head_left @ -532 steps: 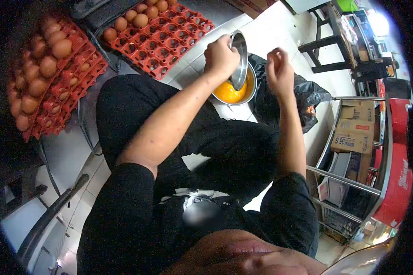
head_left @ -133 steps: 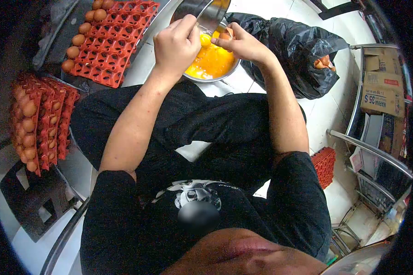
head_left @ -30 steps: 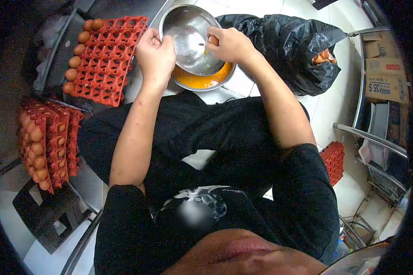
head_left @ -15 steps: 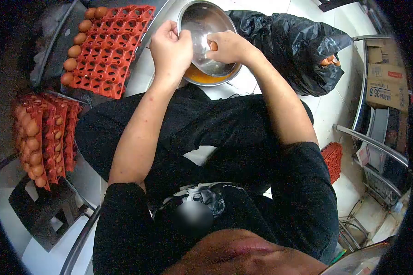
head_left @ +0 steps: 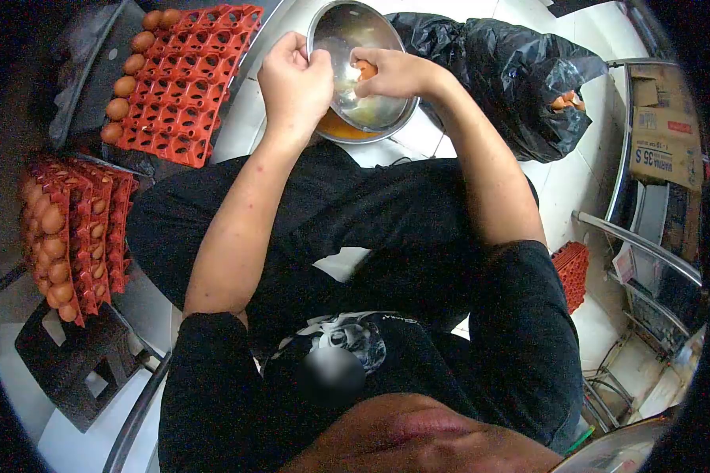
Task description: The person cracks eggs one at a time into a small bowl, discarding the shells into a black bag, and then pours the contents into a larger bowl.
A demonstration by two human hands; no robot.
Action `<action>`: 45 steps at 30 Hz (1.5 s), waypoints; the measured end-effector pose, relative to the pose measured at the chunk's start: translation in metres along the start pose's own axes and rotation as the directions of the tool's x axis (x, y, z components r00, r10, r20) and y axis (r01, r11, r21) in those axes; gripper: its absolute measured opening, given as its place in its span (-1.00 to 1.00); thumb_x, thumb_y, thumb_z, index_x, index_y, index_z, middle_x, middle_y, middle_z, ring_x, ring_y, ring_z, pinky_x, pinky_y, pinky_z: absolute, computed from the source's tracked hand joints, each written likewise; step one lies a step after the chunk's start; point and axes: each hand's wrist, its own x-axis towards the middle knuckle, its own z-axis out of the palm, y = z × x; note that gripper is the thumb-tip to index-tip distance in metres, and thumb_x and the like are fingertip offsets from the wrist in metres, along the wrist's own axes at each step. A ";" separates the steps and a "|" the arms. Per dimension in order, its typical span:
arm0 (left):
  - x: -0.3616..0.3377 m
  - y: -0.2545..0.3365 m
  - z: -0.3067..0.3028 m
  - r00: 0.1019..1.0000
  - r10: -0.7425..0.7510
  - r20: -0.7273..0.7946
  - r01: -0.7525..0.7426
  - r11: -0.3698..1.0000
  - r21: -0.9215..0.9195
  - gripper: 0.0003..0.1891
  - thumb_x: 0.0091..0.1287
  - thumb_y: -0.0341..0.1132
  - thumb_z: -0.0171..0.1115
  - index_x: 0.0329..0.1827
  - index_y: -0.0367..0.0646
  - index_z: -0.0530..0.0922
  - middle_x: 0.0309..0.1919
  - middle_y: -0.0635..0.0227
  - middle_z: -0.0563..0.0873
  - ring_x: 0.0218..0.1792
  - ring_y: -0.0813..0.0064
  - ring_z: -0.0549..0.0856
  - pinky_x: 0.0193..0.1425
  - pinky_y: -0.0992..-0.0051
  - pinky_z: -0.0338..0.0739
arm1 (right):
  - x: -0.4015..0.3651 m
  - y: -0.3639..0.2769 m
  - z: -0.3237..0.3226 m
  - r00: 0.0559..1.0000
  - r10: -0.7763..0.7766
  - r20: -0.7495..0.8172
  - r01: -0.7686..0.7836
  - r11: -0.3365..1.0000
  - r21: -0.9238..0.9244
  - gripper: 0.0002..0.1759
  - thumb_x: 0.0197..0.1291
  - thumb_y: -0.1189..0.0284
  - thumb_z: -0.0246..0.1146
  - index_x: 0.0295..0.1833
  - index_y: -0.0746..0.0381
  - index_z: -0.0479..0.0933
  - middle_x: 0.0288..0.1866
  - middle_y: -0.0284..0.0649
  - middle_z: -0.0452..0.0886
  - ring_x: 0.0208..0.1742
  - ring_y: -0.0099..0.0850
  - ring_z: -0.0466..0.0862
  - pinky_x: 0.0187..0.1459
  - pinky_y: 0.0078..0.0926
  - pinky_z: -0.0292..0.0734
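With the steel bowl [head_left: 345, 30] as the clock's centre, the left hand [head_left: 296, 83] grips its rim at 9 o'clock, fingers curled tight, the bowl tilted. The right hand [head_left: 394, 77] reaches in from 3 o'clock, thumb and fingers pinched around a brown egg [head_left: 365, 69] inside the bowl; the fingers cover much of it, so I cannot tell whether it is whole or cracked. At 6 o'clock the rim of a lower bowl [head_left: 363, 142] shows beneath, holding orange egg liquid [head_left: 341, 127]. A red tray [head_left: 183, 91] lies at 9 o'clock, brown eggs [head_left: 134, 63] lining its far-left edge, and stacked egg trays [head_left: 79, 236] stand at 8. At 3 sits a black plastic bag [head_left: 505, 87], eggshells [head_left: 564, 101] showing at its opening.
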 end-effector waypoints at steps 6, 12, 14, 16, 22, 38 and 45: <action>-0.001 0.002 0.000 1.000 0.018 0.004 -0.018 0.996 0.083 -0.98 0.32 -0.55 0.22 -0.28 -0.27 0.61 -0.59 0.61 0.53 -0.56 0.82 0.45 -0.50 0.62 0.25 | -0.010 -0.047 -0.044 0.870 0.381 0.313 -0.476 0.813 0.335 -0.51 0.18 0.23 0.35 0.15 0.24 0.47 -0.46 -0.45 0.44 -0.53 -0.67 0.38 -0.57 -0.64 0.24; 0.001 -0.002 0.000 0.997 0.075 -0.018 -0.075 0.996 0.043 -0.98 0.32 -0.54 0.23 -0.28 -0.28 0.60 -0.57 0.61 0.50 -0.55 0.84 0.41 -0.50 0.62 0.23 | -0.013 -0.041 -0.049 0.870 0.428 0.243 -0.491 0.792 0.364 -0.56 0.23 0.25 0.30 0.13 0.24 0.46 -0.47 -0.45 0.45 -0.57 -0.71 0.37 -0.64 -0.69 0.17; 0.001 0.001 -0.004 0.991 0.129 -0.028 -0.123 0.979 0.165 -0.97 0.33 -0.53 0.22 -0.29 -0.29 0.58 -0.56 0.61 0.49 -0.54 0.85 0.40 -0.49 0.63 0.22 | -0.013 -0.039 -0.053 0.931 0.296 0.212 -0.362 0.822 0.440 -0.57 0.28 0.27 0.30 0.17 0.26 0.46 -0.44 -0.45 0.47 -0.55 -0.72 0.40 -0.63 -0.71 0.19; -0.001 0.008 -0.004 0.981 0.194 -0.030 -0.187 0.970 0.157 -0.95 0.34 -0.53 0.22 -0.31 -0.29 0.57 -0.56 0.60 0.48 -0.53 0.84 0.41 -0.49 0.63 0.23 | -0.018 -0.041 -0.053 0.946 0.296 0.131 -0.321 0.807 0.496 -0.57 0.31 0.28 0.31 0.19 0.26 0.46 -0.43 -0.46 0.48 -0.55 -0.72 0.40 -0.62 -0.71 0.20; 0.001 0.016 -0.007 0.871 0.491 0.020 -0.465 0.809 0.359 -0.93 0.32 -0.51 0.23 -0.36 -0.25 0.56 -0.64 0.40 0.52 -0.60 0.66 0.52 -0.51 0.48 0.36 | -0.013 -0.021 -0.041 0.925 0.377 -0.042 -0.302 0.800 0.518 -0.46 0.33 0.25 0.37 0.31 0.28 0.47 -0.35 -0.39 0.56 -0.48 -0.68 0.48 -0.53 -0.70 0.33; -0.002 0.023 -0.008 0.664 0.742 0.090 -0.690 0.561 0.457 -0.93 0.28 -0.55 0.26 -0.27 -0.16 0.62 -0.54 0.14 0.63 -0.51 0.03 0.67 -0.40 0.16 0.55 | -0.013 -0.042 -0.036 0.875 0.374 -0.308 -0.287 0.912 0.292 -0.40 0.28 -0.03 0.48 0.16 0.21 0.56 -0.24 -0.14 0.71 -0.42 -0.38 0.69 -0.39 -0.40 0.62; 0.011 0.008 -0.011 0.938 0.309 -0.157 -0.320 0.946 -0.052 -0.94 0.39 -0.55 0.15 -0.20 -0.41 0.54 -0.37 0.20 0.69 -0.32 0.49 0.64 -0.18 0.38 0.55 | -0.019 -0.039 -0.006 0.863 0.111 -0.493 -0.117 0.993 0.018 -0.50 0.16 0.19 0.40 0.14 0.26 0.57 -0.18 0.11 0.76 -0.12 0.11 0.78 -0.05 -0.01 0.70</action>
